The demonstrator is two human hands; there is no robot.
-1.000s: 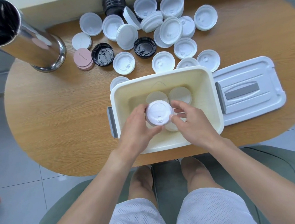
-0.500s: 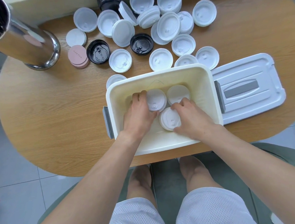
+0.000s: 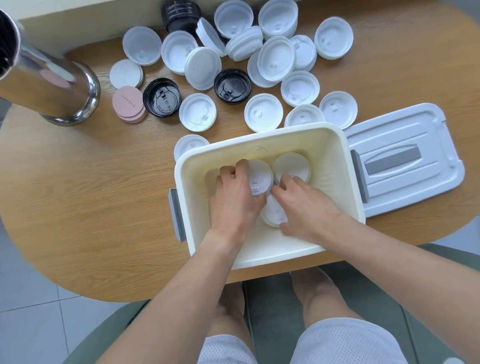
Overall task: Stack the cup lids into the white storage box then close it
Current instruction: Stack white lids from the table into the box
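The open white storage box point(image 3: 191, 162) stands at the table's near edge. Both my hands are down inside it. My left hand point(image 3: 231, 199) grips a white cup lid point(image 3: 260, 176) at the box's back left, on top of a stack there. My right hand point(image 3: 303, 202) touches that lid's right edge with its fingertips and lies over a second lid point(image 3: 271, 212) nearer me. A third lid point(image 3: 290, 165) lies at the back right of the box floor. The box's white cover point(image 3: 401, 160), with a grey handle, lies flat to the right.
Several loose white lids point(image 3: 262, 112) and two black lids point(image 3: 163, 101) are scattered behind the box, with a black stack point(image 3: 181, 14) at the back and pink discs point(image 3: 128, 103) on the left. A tall steel cylinder point(image 3: 32, 74) stands far left. My knees are under the table edge.
My hands carried a white lid from above the box down to its back left. Since half a second ago the right fingertips shifted from the near lid toward the held lid.
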